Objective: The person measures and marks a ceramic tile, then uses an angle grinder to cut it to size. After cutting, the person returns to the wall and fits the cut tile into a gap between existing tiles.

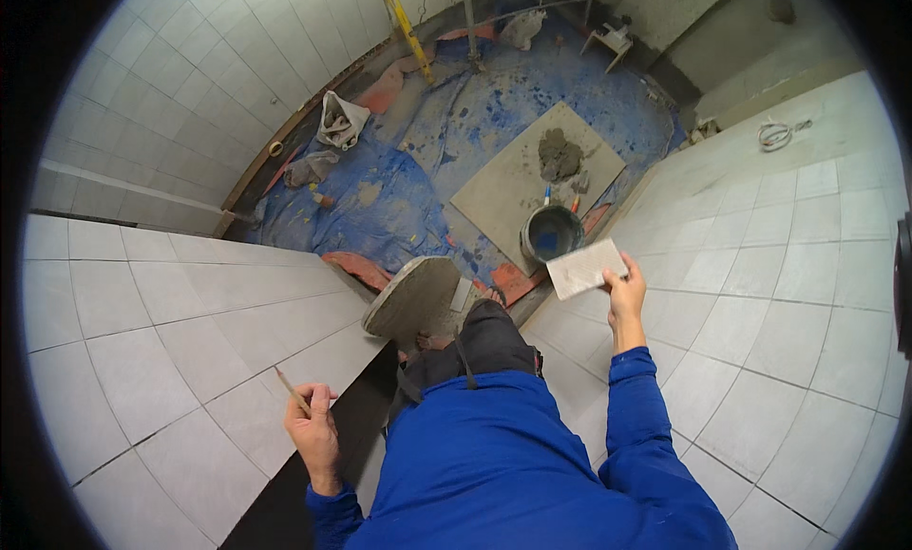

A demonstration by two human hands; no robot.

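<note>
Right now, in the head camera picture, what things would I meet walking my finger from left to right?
Left hand holding a thin pencil-like stick → round grey slab → right hand holding a pale tile → coiled pale cable.

Tile (581, 270) before bucket (530, 249), free gap (leftward)

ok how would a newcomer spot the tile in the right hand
Find the big blue sheet, then the board on it bearing a grey heap. Just below the dark bucket in the picture, the right hand holds the tile. Unlike the whitish tiles laid in rows nearby, it is loose and pinkish-beige.
</note>
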